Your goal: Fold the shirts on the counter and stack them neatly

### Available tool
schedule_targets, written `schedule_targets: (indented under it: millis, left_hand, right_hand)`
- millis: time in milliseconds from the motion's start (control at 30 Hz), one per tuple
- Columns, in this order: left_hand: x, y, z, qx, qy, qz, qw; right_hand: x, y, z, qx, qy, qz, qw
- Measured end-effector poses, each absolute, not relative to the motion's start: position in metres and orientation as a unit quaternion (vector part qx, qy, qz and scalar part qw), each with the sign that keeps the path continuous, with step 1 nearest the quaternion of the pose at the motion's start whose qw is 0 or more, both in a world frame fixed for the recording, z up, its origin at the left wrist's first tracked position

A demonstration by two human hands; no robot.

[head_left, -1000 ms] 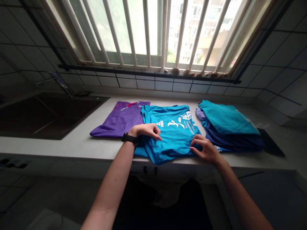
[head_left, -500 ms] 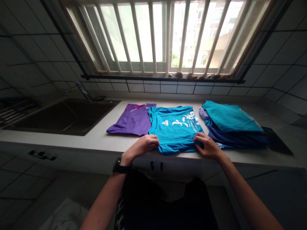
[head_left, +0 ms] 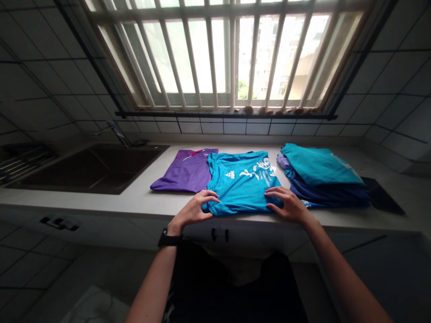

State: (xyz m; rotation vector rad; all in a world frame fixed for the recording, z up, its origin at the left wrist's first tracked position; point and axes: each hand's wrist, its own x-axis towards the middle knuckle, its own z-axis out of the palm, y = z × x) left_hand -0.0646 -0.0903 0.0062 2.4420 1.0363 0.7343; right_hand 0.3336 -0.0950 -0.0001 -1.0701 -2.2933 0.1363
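A folded turquoise T-shirt (head_left: 244,181) with white lettering lies on the pale countertop (head_left: 141,197) in front of me. My left hand (head_left: 197,208) rests at its near left corner, fingers curled onto the cloth edge. At the near right corner my right hand (head_left: 286,204) presses on the shirt with fingers spread. A folded purple shirt (head_left: 185,170) lies partly under the turquoise one on the left. My left wrist wears a black watch (head_left: 168,237).
A stack of folded teal and dark blue shirts (head_left: 319,177) sits to the right, beside a dark flat object (head_left: 384,199). A dark sink (head_left: 84,166) with a tap (head_left: 116,128) is at the left. A barred window (head_left: 222,54) fills the tiled back wall.
My left hand came from the shirt's middle left down to its near left corner. The right hand stayed at the near right edge. The view rose and shifted slightly.
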Motion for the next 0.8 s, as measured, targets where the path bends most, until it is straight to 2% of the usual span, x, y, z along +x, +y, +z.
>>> schedule_targets:
  millis: [267, 433, 567, 667, 800]
  left_hand:
    - [-0.065, -0.089, 0.004, 0.889, 0.365, 0.219, 0.166]
    - [-0.057, -0.115, 0.0, 0.908, 0.351, 0.226, 0.041]
    - [-0.06, -0.146, 0.003, 0.917, 0.302, 0.258, -0.039]
    - [-0.07, -0.166, 0.014, 0.891, 0.308, 0.334, 0.01]
    - [-0.076, -0.157, 0.045, 0.8, 0.425, 0.412, 0.102]
  right_hand:
    - [0.335, -0.092, -0.012, -0.445, -0.86, 0.084, 0.235]
    - [0.343, -0.122, -0.014, -0.386, -0.897, 0.086, 0.197]
    - [0.344, -0.16, -0.015, -0.356, -0.907, 0.039, 0.219]
    - [0.341, -0.187, 0.001, -0.364, -0.89, 0.044, 0.27]
    - [0.336, -0.182, 0.048, -0.429, -0.83, 0.068, 0.352]
